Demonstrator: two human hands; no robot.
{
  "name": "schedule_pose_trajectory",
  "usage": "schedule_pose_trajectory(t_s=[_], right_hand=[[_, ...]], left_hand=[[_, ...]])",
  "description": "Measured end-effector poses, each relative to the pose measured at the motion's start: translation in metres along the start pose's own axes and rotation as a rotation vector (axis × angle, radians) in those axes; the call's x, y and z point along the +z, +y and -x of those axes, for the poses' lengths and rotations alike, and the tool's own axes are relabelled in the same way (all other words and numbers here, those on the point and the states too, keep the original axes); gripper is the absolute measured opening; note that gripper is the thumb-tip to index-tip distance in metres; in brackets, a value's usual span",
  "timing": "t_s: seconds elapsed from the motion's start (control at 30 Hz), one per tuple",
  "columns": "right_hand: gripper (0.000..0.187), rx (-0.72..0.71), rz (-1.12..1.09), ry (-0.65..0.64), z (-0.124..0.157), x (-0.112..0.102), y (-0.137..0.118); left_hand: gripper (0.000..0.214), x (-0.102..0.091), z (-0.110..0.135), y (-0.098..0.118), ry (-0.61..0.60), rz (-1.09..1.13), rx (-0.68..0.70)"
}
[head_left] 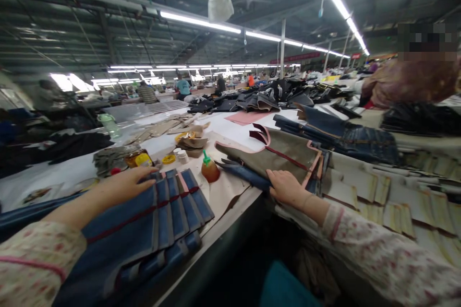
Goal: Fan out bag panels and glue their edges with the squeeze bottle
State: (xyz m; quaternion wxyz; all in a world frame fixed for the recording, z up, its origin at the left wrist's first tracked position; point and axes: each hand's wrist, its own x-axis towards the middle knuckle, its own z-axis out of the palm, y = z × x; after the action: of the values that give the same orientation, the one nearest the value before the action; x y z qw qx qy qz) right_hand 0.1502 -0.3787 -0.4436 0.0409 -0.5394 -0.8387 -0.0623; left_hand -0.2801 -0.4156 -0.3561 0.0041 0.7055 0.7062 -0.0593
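My left hand (126, 189) lies with its fingers stretched out over the far edge of a fanned stack of blue fabric pieces (137, 228); these have grey edges and dark red strips. At the table's edge, the fingers of my right hand (288, 188) are bent over the near side of a grey-green fabric panel (284, 151) with pink edging and a dark red strip. My right thumb is hidden. A narrow dark blue fabric piece (248, 175) runs beside that panel, close to my fingertips. Between my hands stands an orange-brown squeeze bottle (210, 171) with a green nozzle.
Small white pots (183, 156), a yellow lid (168, 159) and an amber jar (139, 158) stand beyond my left hand. Pale stacked pieces (374, 192) cover the right side. Dark garments (248, 98) are piled farther back. A co-worker (410, 81) is at the right.
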Motion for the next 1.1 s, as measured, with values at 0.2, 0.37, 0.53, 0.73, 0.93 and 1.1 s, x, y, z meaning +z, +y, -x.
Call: schedule_pose_trajectory(t_s=[0.2,0.37,0.53,0.73,0.93,1.1], right_hand=[[0.014,0.106,-0.004,0.006,-0.032,-0.035,0.031],[0.029,0.349,0.039,0.238,-0.068,-0.142,0.109],[0.044,0.420,0.115,0.585,-0.073,-0.250,0.150],[0.052,0.282,0.163,0.626,-0.073,-0.256,0.115],[0.034,0.135,0.313,0.550,-0.080,-0.203,0.087],[0.033,0.083,0.310,0.581,-0.066,-0.184,0.094]], left_hand=[[0.058,-0.051,0.005,0.077,0.056,-0.089,0.142],[0.055,-0.075,0.014,0.104,0.125,-0.146,0.207],[0.055,-0.105,0.014,0.113,0.343,-0.175,0.272],[0.061,-0.140,0.002,0.159,0.571,-0.035,0.299],[0.079,-0.147,-0.038,0.246,0.607,0.093,0.439],[0.089,-0.139,-0.071,0.309,0.548,0.071,0.424]])
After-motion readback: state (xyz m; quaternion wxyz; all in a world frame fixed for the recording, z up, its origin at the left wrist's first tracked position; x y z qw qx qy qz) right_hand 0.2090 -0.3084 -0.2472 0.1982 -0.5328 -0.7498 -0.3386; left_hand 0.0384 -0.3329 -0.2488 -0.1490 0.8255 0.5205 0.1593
